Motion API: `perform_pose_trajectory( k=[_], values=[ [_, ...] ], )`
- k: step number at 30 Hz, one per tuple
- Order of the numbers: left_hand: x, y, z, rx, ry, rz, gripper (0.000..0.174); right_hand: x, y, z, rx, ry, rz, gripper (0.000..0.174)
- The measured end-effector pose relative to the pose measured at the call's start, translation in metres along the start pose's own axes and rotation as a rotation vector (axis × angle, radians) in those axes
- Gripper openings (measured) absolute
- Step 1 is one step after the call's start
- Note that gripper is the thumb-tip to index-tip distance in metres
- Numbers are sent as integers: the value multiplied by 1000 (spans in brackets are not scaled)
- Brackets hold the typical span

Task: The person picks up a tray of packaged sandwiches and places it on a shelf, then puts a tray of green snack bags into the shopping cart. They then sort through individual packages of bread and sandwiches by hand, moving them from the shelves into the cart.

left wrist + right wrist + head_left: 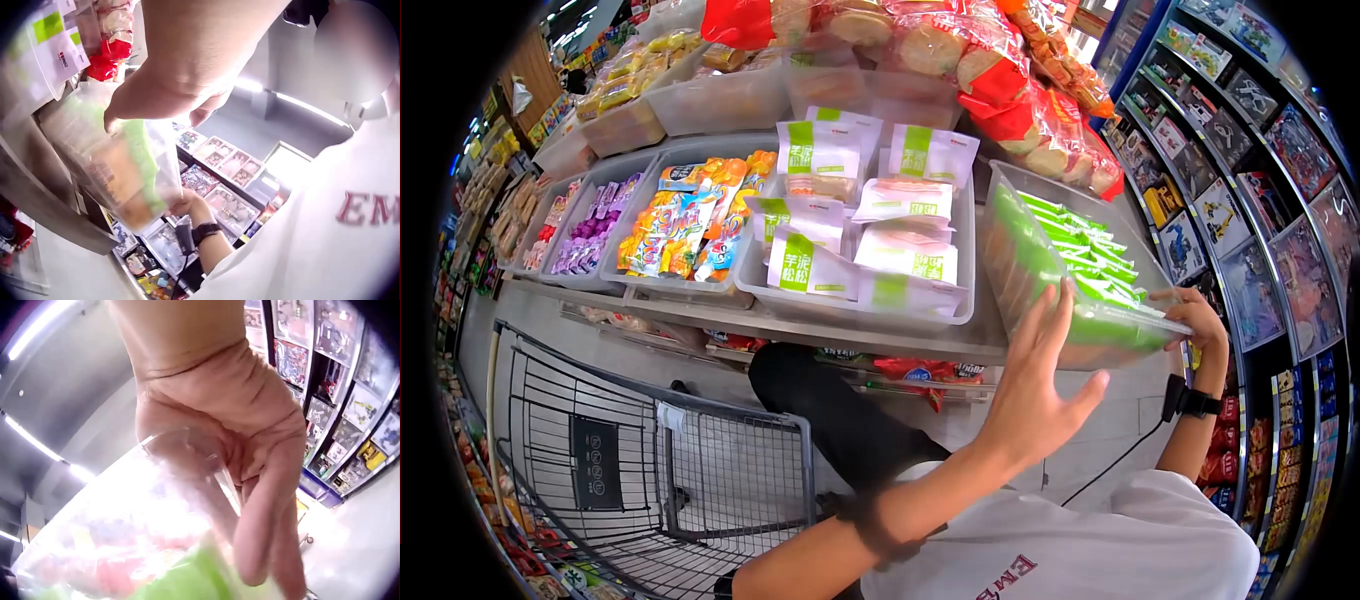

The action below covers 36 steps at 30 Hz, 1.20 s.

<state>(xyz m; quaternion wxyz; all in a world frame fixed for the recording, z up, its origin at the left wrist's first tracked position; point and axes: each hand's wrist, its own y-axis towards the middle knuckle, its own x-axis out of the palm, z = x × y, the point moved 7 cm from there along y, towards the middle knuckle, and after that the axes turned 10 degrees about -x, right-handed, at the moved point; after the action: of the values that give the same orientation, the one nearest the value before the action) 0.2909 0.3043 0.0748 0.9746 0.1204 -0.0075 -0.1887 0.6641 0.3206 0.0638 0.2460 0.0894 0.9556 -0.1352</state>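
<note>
A clear plastic bin [1100, 345] holds rows of green-wrapped snack packets [1080, 240] at the right end of the display. My right hand [1200, 318] grips the bin's near right corner; in the right wrist view, its fingers [262, 531] bend over the clear wall. At the bin's near left side is my left hand [1040, 390], its fingers pointing up and thumb spread wide. Its fingertips overlap the front rim in the head view. The left wrist view has this hand [169, 94] right at the bin's upper edge.
Left of the bin stands another bin of white-and-green packets [815, 262], then bins of orange pouches [700, 215] and purple sweets [595, 225]. Bagged round breads [930, 50] are piled behind. A shopping cart [740, 470] stands at lower left; shelves of boxed toys [1225, 210] line the right.
</note>
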Motion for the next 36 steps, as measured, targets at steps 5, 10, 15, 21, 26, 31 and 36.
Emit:
perform_pose_trajectory(
  k=[5,10,15,21,26,31,36],
  values=[
    [-2,-44,4,-26,-37,-20,85,0,-51,12,-29,-40,100,41],
    [-35,-97,23,73,44,18,80,-9,-114,-5,-95,-86,149,40],
    [-47,-144,44,197,-127,-182,74,-21,-148,-58,-414,-143,170,49],
    [-56,-187,88,261,-80,-139,85,-36,-162,-112,-617,-192,250,52],
    [-83,-252,100,255,47,107,78,54,-147,-192,-635,-364,-4,55],
    [-109,-346,80,189,279,686,65,216,-125,-251,-878,-121,-338,53],
    [-128,-435,69,-158,598,1153,73,418,-157,-290,-869,-120,-841,47]
  ],
)
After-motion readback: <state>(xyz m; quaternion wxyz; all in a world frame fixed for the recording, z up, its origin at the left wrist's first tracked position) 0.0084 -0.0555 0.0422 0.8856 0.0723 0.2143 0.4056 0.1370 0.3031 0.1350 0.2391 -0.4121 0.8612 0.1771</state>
